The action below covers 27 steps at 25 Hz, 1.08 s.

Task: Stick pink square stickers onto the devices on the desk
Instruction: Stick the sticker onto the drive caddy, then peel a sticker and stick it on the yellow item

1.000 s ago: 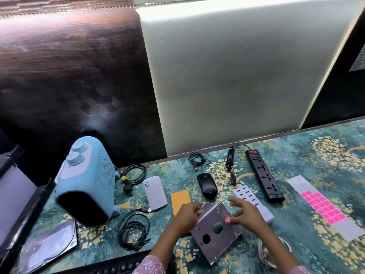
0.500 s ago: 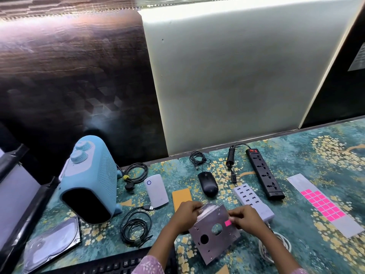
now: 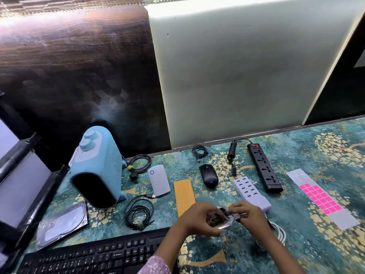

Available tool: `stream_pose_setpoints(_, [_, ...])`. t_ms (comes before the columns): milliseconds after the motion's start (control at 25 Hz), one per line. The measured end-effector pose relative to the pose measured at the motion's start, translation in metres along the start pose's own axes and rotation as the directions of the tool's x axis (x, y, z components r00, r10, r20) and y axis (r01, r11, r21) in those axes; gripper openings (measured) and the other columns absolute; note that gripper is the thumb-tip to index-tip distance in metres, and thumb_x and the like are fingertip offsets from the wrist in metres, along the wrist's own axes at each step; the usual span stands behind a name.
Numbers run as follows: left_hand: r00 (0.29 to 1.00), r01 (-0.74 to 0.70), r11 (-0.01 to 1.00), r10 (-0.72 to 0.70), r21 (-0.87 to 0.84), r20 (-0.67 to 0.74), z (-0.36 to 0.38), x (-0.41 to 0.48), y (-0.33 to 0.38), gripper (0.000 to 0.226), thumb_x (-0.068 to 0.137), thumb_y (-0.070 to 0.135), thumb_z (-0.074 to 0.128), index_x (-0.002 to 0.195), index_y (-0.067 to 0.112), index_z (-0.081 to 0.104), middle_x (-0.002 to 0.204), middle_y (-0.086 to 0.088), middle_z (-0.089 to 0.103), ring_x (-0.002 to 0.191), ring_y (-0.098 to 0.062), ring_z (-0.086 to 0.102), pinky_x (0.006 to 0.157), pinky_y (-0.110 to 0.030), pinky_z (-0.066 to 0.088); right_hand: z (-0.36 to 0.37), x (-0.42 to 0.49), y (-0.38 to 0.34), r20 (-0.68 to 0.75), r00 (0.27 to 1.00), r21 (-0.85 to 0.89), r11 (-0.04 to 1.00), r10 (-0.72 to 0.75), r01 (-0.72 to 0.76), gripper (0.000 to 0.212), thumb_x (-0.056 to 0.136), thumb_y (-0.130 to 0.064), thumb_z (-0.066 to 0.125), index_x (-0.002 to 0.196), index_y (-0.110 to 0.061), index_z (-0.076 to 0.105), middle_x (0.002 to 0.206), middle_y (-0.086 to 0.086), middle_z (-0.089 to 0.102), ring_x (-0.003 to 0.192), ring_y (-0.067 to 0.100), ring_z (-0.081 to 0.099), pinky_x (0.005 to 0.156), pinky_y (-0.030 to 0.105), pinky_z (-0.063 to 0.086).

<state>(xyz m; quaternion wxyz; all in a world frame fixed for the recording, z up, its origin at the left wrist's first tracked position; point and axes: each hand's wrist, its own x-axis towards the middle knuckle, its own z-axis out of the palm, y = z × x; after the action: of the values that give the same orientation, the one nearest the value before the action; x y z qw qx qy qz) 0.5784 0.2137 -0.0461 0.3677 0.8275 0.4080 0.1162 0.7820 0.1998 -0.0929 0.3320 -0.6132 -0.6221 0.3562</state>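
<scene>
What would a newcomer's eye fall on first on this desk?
Probably the pale blue heater standing at the back left, the largest thing there. Next comes the sheet of bright pink stickers lying at the right. In the front middle, the left hand and the right hand grip a grey metal plate between them.

No legible text, keyboard (image 3: 94, 256) key legends blurred — perhaps letters

light: bright strip overhead | edges: bowed | hands (image 3: 223, 218): motion-blurred
</scene>
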Motion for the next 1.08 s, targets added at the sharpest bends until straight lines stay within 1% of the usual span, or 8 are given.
stream_pose_setpoints(120, [0.992,0.024,0.999,-0.029,0.047,0.121,0.024,-0.004,-0.001,0.054,0.064,0.03,0.073,0.115,0.017,0.062,0.113,-0.009,0.062,0.098,-0.017,0.055,0.074,-0.016,0.039,-0.002,-0.013,0.01,0.103,0.995,-0.079,0.997,-0.018,0.027,0.075,0.07,0.021,0.053,0.057,-0.052,0.065,0.089,-0.015,0.062,0.082,-0.002,0.062,0.068,0.004,0.048])
stream_pose_setpoints(320, [0.955,0.063,0.976,-0.12,0.211,0.272,0.049,-0.014,-0.011,0.063,0.065,0.022,0.079,0.122,0.02,0.053,0.121,-0.008,0.053,0.111,-0.026,0.051,0.089,-0.034,0.043,0.001,-0.03,0.022,0.194,0.981,-0.224,0.972,-0.022,0.066,0.022,0.078,0.004,0.062,0.079,-0.015,0.073,0.101,-0.01,0.054,0.075,-0.012,0.059,0.065,0.0,0.044])
stream_pose_setpoints(440, [0.944,0.084,0.965,-0.157,0.249,0.289,0.053,-0.016,-0.01,0.064,0.067,0.026,0.078,0.125,0.019,0.052,0.122,-0.008,0.052,0.111,-0.025,0.05,0.09,-0.034,0.043,0.005,-0.035,0.025,0.163,0.985,-0.228,0.97,-0.05,0.087,0.016,0.08,0.003,0.06,0.086,-0.006,0.072,0.103,-0.001,0.054,0.08,-0.008,0.055,0.067,0.0,0.043])
stream_pose_setpoints(560, [0.968,0.118,0.978,-0.151,0.17,0.202,0.049,-0.008,-0.004,0.049,0.074,0.034,0.073,0.116,0.013,0.059,0.115,-0.01,0.06,0.105,-0.024,0.054,0.081,-0.026,0.039,-0.004,-0.036,0.02,0.05,0.998,-0.122,0.991,-0.041,0.046,0.021,0.079,0.005,0.059,0.082,-0.011,0.073,0.096,-0.002,0.06,0.08,0.003,0.061,0.065,0.003,0.046])
stream_pose_setpoints(760, [0.974,0.193,0.981,-0.195,-0.033,-0.118,0.048,0.043,0.025,0.028,0.086,0.021,0.059,0.113,0.014,0.062,0.108,-0.004,0.068,0.083,-0.014,0.056,0.077,-0.023,0.044,-0.067,-0.021,0.019,-0.235,0.971,0.069,0.997,0.039,-0.024,0.031,0.078,0.003,0.063,0.099,-0.02,0.064,0.093,-0.011,0.063,0.075,-0.006,0.06,0.059,0.005,0.048])
stream_pose_setpoints(840, [0.971,0.166,0.978,-0.183,-0.123,-0.151,0.052,0.071,0.042,0.028,0.084,0.023,0.059,0.11,0.014,0.064,0.099,-0.003,0.067,0.074,-0.011,0.054,0.071,-0.021,0.043,-0.101,-0.01,0.034,-0.307,0.946,0.076,0.994,0.102,-0.083,0.028,0.079,0.001,0.063,0.102,-0.016,0.064,0.093,-0.006,0.063,0.073,-0.007,0.06,0.056,0.007,0.048])
stream_pose_setpoints(1000, [0.969,0.147,0.961,-0.187,-0.234,-0.163,0.066,0.124,0.067,0.026,0.081,0.017,0.06,0.105,0.011,0.066,0.088,0.004,0.061,0.063,0.009,0.056,0.06,-0.002,0.038,-0.161,0.009,0.076,-0.371,0.903,0.061,0.976,0.216,-0.209,0.026,0.08,0.001,0.062,0.104,-0.009,0.064,0.095,0.009,0.066,0.069,0.01,0.059,0.061,0.021,0.046])
stream_pose_setpoints(1080, [0.966,0.145,0.959,-0.19,-0.242,-0.175,0.073,0.144,0.076,0.024,0.083,0.013,0.061,0.106,0.009,0.066,0.089,0.003,0.062,0.063,0.013,0.055,0.06,0.0,0.039,-0.182,0.016,0.099,-0.369,0.894,0.042,0.966,0.252,-0.255,0.025,0.079,0.002,0.061,0.101,-0.01,0.064,0.097,0.015,0.067,0.072,0.022,0.058,0.058,0.014,0.046])
